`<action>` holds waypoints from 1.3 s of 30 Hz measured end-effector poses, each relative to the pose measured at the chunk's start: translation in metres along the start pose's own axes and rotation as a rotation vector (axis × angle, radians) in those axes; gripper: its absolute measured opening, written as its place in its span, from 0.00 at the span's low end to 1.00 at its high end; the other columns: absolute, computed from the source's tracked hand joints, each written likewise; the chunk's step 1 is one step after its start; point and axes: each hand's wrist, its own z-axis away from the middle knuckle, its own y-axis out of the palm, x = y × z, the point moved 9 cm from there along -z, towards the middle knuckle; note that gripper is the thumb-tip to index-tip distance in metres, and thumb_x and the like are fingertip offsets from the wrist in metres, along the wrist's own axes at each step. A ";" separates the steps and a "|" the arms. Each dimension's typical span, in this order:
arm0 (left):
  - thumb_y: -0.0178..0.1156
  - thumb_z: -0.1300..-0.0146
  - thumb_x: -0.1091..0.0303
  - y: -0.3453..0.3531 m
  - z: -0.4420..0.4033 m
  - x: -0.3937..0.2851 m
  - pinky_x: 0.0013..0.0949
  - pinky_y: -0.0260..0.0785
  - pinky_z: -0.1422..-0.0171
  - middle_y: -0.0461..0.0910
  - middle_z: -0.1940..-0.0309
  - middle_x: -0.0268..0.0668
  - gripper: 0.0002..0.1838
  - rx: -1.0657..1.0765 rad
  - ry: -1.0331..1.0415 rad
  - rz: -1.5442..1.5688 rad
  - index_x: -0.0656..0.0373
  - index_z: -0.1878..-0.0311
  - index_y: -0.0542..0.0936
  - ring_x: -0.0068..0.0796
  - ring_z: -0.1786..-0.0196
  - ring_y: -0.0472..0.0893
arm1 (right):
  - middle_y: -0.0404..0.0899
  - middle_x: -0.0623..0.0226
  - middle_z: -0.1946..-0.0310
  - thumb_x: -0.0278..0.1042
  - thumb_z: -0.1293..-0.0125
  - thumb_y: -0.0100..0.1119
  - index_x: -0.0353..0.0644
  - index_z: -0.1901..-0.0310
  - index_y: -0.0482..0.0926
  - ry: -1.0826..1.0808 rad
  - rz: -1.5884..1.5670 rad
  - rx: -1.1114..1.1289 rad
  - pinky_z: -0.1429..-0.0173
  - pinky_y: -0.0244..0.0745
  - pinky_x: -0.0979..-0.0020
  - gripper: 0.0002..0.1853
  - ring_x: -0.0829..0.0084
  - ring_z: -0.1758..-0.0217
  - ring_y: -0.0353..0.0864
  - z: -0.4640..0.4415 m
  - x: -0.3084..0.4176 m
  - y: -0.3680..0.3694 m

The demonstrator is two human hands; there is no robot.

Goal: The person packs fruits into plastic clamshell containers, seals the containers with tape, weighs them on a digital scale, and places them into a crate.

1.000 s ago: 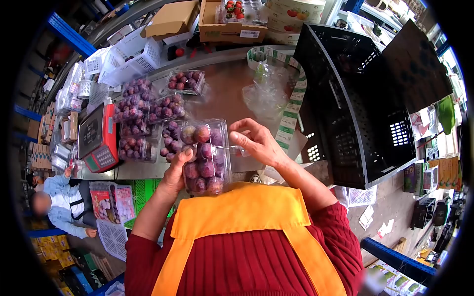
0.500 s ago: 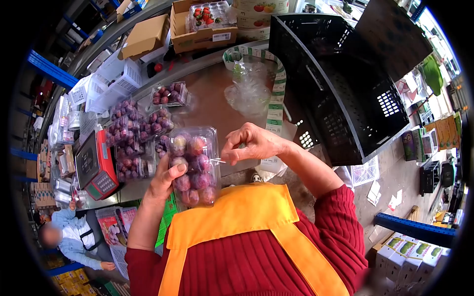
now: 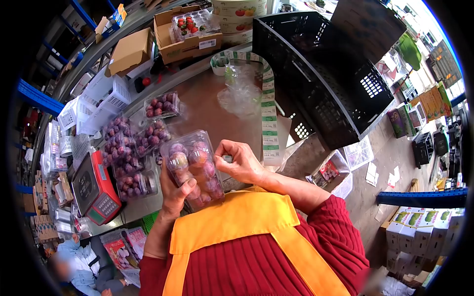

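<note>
A clear plastic punnet of purple-red plums (image 3: 194, 165) is tilted in front of my apron. My left hand (image 3: 174, 195) grips its left and lower side, with the thumb lying over the front. At the punnet's right edge is my right hand (image 3: 241, 162), thumb and forefinger pinched together. Whatever sits between those fingertips is too small to make out. Several more plum punnets (image 3: 129, 153) are piled to the left on the table, and one plum punnet (image 3: 162, 105) stands apart behind them.
A red scale (image 3: 97, 187) stands at the left. Across the brown tabletop (image 3: 195, 101) lie a strip of green-and-white labels (image 3: 269, 118) and crumpled clear plastic (image 3: 239, 93). A large black crate (image 3: 321, 84) is on the right. Behind are a strawberry carton (image 3: 190, 44) and a seated person (image 3: 81, 266) lower left.
The punnet has tilted, its top leaning left. My right hand has shifted slightly left and down against its edge, and the white bit at its fingertips no longer shows. The whole view has turned a little.
</note>
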 end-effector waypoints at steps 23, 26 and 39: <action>0.66 0.44 0.52 0.036 -0.012 0.025 0.37 0.68 0.35 0.73 0.44 0.35 0.36 0.222 -0.026 0.213 0.59 0.35 0.68 0.31 0.41 0.74 | 0.76 0.75 0.68 0.50 0.38 0.70 0.40 0.55 0.76 0.162 -0.172 -0.423 0.60 0.71 0.77 0.22 0.85 0.64 0.72 0.031 -0.045 -0.021; 0.69 0.48 0.55 0.073 -0.030 0.008 0.27 0.70 0.48 0.77 0.52 0.34 0.32 0.308 -0.023 0.247 0.64 0.43 0.73 0.22 0.55 0.77 | 0.77 0.70 0.69 0.53 0.35 0.66 0.37 0.60 0.77 0.383 -0.232 -0.652 0.61 0.71 0.74 0.23 0.79 0.66 0.73 0.051 -0.092 -0.070; 0.71 0.51 0.43 0.549 -0.316 -0.088 0.38 0.72 0.40 0.78 0.48 0.45 0.41 0.805 0.518 -0.841 0.61 0.42 0.69 0.36 0.44 0.80 | 0.79 0.72 0.65 0.42 0.31 0.61 0.41 0.56 0.78 0.385 -0.222 -0.290 0.59 0.71 0.77 0.13 0.82 0.64 0.75 0.096 -0.198 -0.189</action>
